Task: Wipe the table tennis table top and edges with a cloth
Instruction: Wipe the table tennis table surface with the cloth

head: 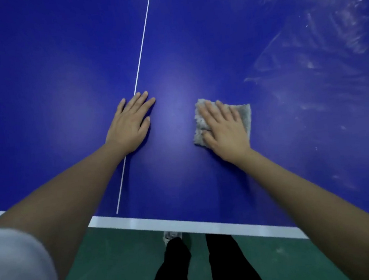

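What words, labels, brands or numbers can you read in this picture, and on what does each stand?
No text can be read anywhere.
The table carries only a white line and a white edge band, no print.
The cloth under the right hand is plain grey, with no label showing.

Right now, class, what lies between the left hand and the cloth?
Only bare blue table top separates left hand from cloth, per the head view.
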`<state>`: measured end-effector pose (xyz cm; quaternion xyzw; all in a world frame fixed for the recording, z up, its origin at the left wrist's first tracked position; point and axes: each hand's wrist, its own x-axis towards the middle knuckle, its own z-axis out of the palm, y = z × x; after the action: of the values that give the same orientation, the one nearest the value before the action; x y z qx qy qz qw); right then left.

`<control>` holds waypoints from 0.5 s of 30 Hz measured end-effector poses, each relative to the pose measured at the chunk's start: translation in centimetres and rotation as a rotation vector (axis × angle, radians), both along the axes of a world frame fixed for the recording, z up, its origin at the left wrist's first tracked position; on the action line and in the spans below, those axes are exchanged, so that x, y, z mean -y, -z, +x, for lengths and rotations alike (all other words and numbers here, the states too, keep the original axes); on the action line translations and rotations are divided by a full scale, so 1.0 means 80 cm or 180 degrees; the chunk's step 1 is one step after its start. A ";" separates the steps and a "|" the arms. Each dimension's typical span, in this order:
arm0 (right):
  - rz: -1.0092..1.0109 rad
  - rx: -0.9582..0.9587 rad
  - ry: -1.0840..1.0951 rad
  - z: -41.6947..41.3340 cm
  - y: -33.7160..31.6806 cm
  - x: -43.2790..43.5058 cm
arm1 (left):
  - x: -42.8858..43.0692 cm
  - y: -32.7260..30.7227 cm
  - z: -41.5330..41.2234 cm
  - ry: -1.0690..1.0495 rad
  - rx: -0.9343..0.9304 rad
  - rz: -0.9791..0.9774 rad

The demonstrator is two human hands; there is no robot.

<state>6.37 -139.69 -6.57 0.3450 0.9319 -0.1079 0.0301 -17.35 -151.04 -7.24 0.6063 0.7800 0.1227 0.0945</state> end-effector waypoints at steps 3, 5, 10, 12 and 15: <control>-0.0145 -0.0128 -0.0309 -0.047 -0.002 0.076 | 0.001 0.000 -0.005 0.0030 0.0319 0.0122; -0.0211 -0.0219 -0.0659 -0.062 -0.005 0.128 | 0.001 0.000 -0.008 0.0021 0.0478 0.0231; -0.0424 -0.0231 -0.1393 -0.051 -0.009 0.203 | 0.001 0.002 -0.009 0.0064 0.0384 0.0267; -0.0482 -0.0235 -0.1407 -0.027 -0.010 0.211 | 0.002 0.003 -0.008 0.0097 0.0317 0.0266; -0.0398 -0.0035 -0.1126 0.028 -0.012 0.208 | 0.003 0.004 -0.007 0.0116 0.0289 0.0274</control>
<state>8.65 -156.31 -5.59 0.1726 0.9697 -0.1605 0.0649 -17.91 -151.27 -7.53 0.6177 0.7578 0.1819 0.1059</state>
